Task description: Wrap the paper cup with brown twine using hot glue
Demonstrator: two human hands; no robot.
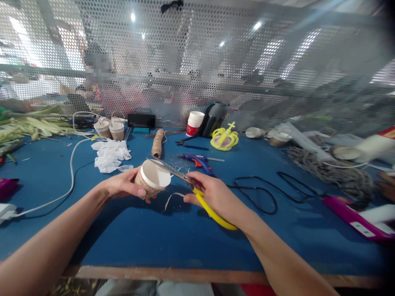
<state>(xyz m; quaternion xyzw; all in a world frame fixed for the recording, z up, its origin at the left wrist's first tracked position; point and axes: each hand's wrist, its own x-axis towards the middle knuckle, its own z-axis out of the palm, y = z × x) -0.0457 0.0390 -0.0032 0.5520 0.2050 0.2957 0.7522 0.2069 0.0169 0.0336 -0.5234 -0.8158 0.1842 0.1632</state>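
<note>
My left hand [128, 185] is closed around a paper cup [155, 176] whose outside is wrapped in brown twine; its white open rim tilts up and to the right. In my right hand [214, 195] are scissors [212, 213] with yellow handles, held by the fingers near the pivot. The metal blades lie across the cup's rim; whether they touch it I cannot tell. A thin pale strip [169, 199] hangs between my right fingertips and the cup. Beyond the hands, a blue glue gun [199, 161] and a roll of brown twine [158, 144] rest on the blue table.
White crumpled gloves or cloth [111, 155] lie at left, with twine-wrapped cups [116, 130] behind. Pliers [193, 145], stacked paper cups [195, 123] and a yellow crown-shaped piece [224, 139] stand farther back. A black cord [257, 197] and grey rope [333, 170] occupy the right.
</note>
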